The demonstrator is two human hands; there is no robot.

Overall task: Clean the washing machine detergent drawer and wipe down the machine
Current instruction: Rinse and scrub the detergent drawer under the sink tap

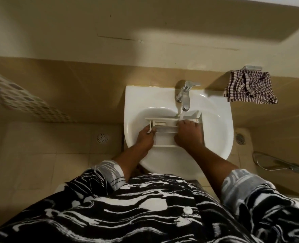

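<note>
Drawer [163,139] lies crosswise in sink [222,141], right end under tap [185,95]. Left grip [145,136] clamped on its left end; right grip [189,134] nearer tap, closure unclear.

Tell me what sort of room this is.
Most likely a bathroom: a white washbasin with a running chrome tap, a floor drain in the tiled floor, and what looks like a shower hose at the right. The left hand grips a detergent drawer in the basin.
</note>
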